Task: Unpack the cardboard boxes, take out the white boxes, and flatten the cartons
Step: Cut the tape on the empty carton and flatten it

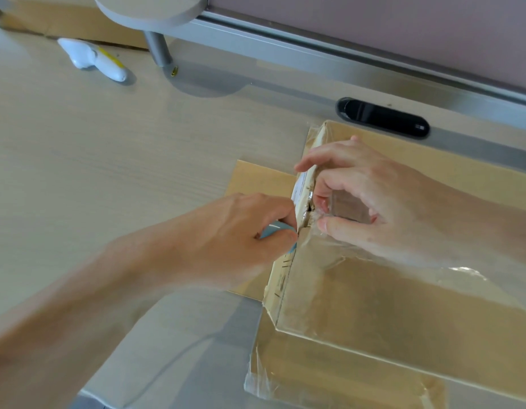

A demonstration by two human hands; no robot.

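Cardboard box (pixel 388 305), covered in clear tape (pixel 462 278), lies at the right of the wooden table (pixel 108 157) | left hand (pixel 241 234) pinches a small light-blue tool (pixel 273 230) against the box's left end seam | right hand (pixel 368 196) curls its fingers over that end's top edge, gripping it | white-and-yellow tool (pixel 93 59) lies far left.

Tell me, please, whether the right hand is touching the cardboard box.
Touching. The head view shows the right hand curling its fingers over the taped edge of the cardboard box, thumb on its top. The left hand grips a blue tool there.
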